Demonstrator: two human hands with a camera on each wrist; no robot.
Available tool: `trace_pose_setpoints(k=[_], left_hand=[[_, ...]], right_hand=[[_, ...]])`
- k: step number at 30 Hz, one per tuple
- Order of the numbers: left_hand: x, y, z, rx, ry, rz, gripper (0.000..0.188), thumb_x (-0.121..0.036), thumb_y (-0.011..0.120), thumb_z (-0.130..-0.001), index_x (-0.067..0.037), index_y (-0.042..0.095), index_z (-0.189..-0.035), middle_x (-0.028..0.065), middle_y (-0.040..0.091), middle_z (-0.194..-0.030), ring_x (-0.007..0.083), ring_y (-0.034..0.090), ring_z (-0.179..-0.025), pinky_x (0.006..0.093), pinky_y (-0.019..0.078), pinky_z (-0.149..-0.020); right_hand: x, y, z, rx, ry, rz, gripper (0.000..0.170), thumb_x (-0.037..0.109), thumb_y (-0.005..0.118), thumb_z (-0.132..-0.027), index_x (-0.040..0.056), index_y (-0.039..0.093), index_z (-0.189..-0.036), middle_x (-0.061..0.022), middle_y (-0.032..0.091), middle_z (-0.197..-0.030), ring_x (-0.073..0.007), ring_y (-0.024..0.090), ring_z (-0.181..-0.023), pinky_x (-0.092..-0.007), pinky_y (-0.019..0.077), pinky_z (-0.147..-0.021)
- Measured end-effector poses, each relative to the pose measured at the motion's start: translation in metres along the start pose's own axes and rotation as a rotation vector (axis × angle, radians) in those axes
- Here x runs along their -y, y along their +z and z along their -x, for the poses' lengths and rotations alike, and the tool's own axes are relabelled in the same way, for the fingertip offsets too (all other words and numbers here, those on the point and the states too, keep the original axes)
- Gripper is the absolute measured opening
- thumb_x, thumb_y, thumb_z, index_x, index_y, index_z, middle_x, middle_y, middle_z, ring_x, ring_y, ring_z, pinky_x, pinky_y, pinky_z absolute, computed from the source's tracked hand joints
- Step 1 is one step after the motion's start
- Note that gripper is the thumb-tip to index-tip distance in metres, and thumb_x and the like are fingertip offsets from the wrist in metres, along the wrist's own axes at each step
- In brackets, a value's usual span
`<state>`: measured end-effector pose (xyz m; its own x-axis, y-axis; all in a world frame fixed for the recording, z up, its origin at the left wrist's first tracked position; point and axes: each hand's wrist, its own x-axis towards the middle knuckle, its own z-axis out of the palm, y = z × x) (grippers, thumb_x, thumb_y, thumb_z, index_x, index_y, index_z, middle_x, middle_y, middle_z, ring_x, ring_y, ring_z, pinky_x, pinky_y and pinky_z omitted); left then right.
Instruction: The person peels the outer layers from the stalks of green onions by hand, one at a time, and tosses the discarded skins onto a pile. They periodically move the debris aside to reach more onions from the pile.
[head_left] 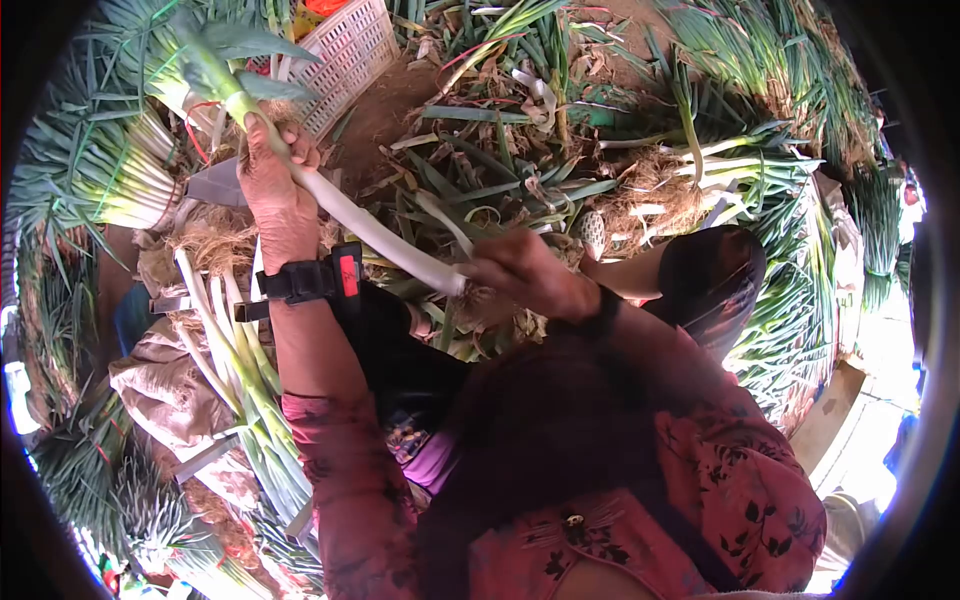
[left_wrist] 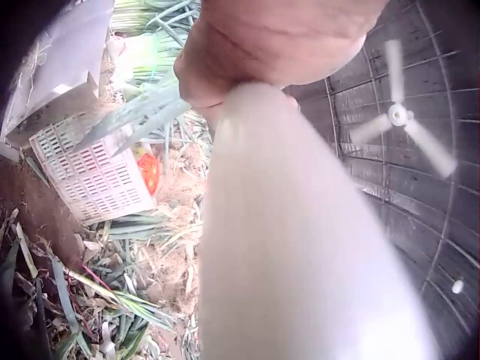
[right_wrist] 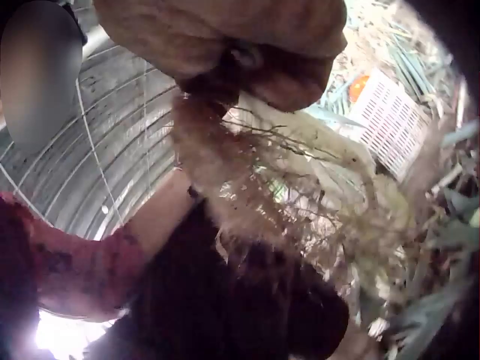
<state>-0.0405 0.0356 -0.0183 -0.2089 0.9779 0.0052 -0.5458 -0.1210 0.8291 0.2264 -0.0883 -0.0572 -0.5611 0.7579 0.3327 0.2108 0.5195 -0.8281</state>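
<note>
A long green onion (head_left: 375,235) slants across the head view, its green leaves at the upper left and its roots toward the person's middle. The left hand (head_left: 278,185) grips it where the white stalk turns green, the thumb lying along it. At the root end, the right hand (head_left: 535,275) is blurred, its fingers curled in at the stalk's base. A pale strip (head_left: 440,218) reaches up-left from beside those fingers. In the right wrist view, stringy roots (right_wrist: 300,202) hang below the curled right hand (right_wrist: 232,45). The white stalk (left_wrist: 292,247) fills the middle of the left wrist view.
Loose green onions (head_left: 225,345) lie by the left forearm. A tied bundle (head_left: 140,175) and a white plastic basket (head_left: 350,60) stand at the upper left. Leaf trimmings (head_left: 490,170) cover the ground ahead. More onions with roots (head_left: 650,195) are piled at the right.
</note>
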Motion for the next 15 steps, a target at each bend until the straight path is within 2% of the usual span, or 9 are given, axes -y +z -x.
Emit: trace_pose_setpoints(k=[2,4,5,7,9,10,11,13,15], left_hand=[[-0.007,0.005,0.000,-0.109,0.078,-0.036,0.028,-0.034,0.058,-0.093,-0.012,0.050,-0.106,0.0012,0.048,-0.069,0.0102,0.043,-0.054,0.0254,0.0353,-0.047],[-0.016,-0.002,-0.010,-0.142,0.135,-0.036,0.029,-0.034,0.056,-0.095,-0.010,0.050,-0.109,-0.0001,0.046,-0.069,0.0093,0.041,-0.054,0.0245,0.0347,-0.048],[-0.021,-0.005,-0.015,-0.169,0.191,-0.043,0.031,-0.034,0.053,-0.096,-0.008,0.051,-0.112,-0.0014,0.044,-0.069,0.0085,0.039,-0.055,0.0235,0.0341,-0.049],[-0.014,0.005,-0.007,-0.210,0.246,-0.078,0.028,-0.031,0.054,-0.096,-0.009,0.051,-0.112,0.0003,0.050,-0.071,0.0095,0.047,-0.056,0.0241,0.0420,-0.050],[-0.003,0.007,-0.001,-0.114,0.260,0.000,0.027,-0.027,0.056,-0.095,-0.007,0.050,-0.113,0.0023,0.054,-0.074,0.0113,0.051,-0.059,0.0247,0.0452,-0.053],[0.000,0.011,0.000,-0.123,0.281,0.004,0.025,-0.024,0.057,-0.094,-0.008,0.049,-0.112,0.0030,0.055,-0.074,0.0117,0.052,-0.059,0.0257,0.0474,-0.053],[0.004,0.016,0.001,-0.128,0.299,0.012,0.024,-0.022,0.058,-0.094,-0.009,0.048,-0.111,0.0037,0.056,-0.074,0.0121,0.054,-0.059,0.0268,0.0495,-0.053],[0.015,0.020,-0.001,-0.082,0.318,0.088,0.024,-0.023,0.059,-0.093,-0.008,0.050,-0.110,0.0048,0.058,-0.076,0.0125,0.055,-0.061,0.0268,0.0509,-0.055],[0.022,0.025,0.000,-0.060,0.281,0.154,0.022,-0.023,0.059,-0.093,-0.008,0.053,-0.109,0.0049,0.059,-0.077,0.0122,0.054,-0.061,0.0258,0.0487,-0.053]], right_hand=[[0.003,-0.003,0.050,-0.006,0.045,0.062,0.015,0.014,0.064,-0.086,-0.0008,0.063,-0.084,-0.0118,0.056,-0.068,-0.0247,0.058,-0.059,-0.0330,0.0445,-0.055],[-0.001,-0.008,0.098,0.286,0.245,0.182,0.013,0.012,0.066,-0.084,0.0010,0.063,-0.092,-0.0100,0.059,-0.071,-0.0246,0.060,-0.062,-0.0323,0.0462,-0.055],[-0.003,-0.012,0.107,0.285,0.235,0.182,0.013,0.012,0.066,-0.084,0.0010,0.063,-0.092,-0.0100,0.059,-0.071,-0.0246,0.060,-0.062,-0.0323,0.0462,-0.055],[-0.012,-0.017,0.099,0.043,0.037,0.332,0.019,0.009,0.065,-0.084,0.0040,0.062,-0.102,-0.0101,0.062,-0.074,-0.0255,0.063,-0.063,-0.0321,0.0485,-0.056],[-0.008,-0.027,0.066,-0.109,0.168,0.363,0.023,0.009,0.065,-0.083,0.0049,0.060,-0.105,-0.0147,0.064,-0.090,-0.0331,0.065,-0.081,-0.0369,0.0539,-0.068],[0.011,-0.035,0.041,-0.126,0.416,0.298,0.024,0.007,0.064,-0.083,0.0046,0.059,-0.107,-0.0157,0.063,-0.098,-0.0336,0.063,-0.093,-0.0391,0.0530,-0.073],[0.014,-0.037,0.016,-0.205,0.310,0.328,0.028,0.007,0.063,-0.084,0.0037,0.057,-0.110,-0.0162,0.064,-0.101,-0.0337,0.063,-0.092,-0.0394,0.0528,-0.073],[0.002,-0.029,-0.031,-0.316,-0.078,0.509,0.028,0.012,0.065,-0.086,0.0032,0.058,-0.112,-0.0145,0.066,-0.089,-0.0292,0.067,-0.075,-0.0358,0.0535,-0.062],[-0.008,-0.007,-0.072,-0.368,-0.227,0.606,0.032,0.015,0.066,-0.086,0.0036,0.056,-0.114,-0.0160,0.065,-0.089,-0.0301,0.066,-0.075,-0.0368,0.0529,-0.061]])
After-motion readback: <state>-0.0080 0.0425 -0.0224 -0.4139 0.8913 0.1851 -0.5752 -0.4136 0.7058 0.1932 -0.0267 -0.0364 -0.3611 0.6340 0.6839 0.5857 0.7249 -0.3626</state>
